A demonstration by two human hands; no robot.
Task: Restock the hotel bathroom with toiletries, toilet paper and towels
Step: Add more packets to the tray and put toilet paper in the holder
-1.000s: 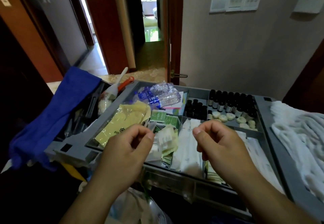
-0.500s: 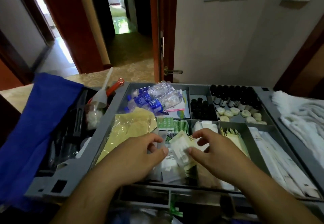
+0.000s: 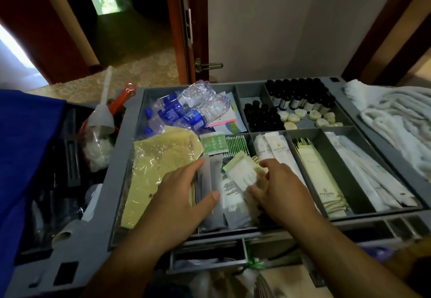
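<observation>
Both hands are down in the mid compartment of the grey tray (image 3: 121, 157): left hand (image 3: 184, 195) has thumb & fingers wrapped round a bunch of grey sachets (image 3: 211, 195), which sit just beside the yellow plastic bag (image 3: 158, 162). Right hand (image 3: 279, 192) pinches a pale green packet (image 3: 242, 174) btwn thumb & fingers, tilted, touching the sachets. Dark mini bottles (image 3: 296, 97) sit in the far compartments w/ round soaps (image 3: 313, 114), water bottles (image 3: 189, 108) far left, white towels (image 3: 396, 120) piled at the right, blue cloth (image 3: 23, 146) draped at the left.
</observation>
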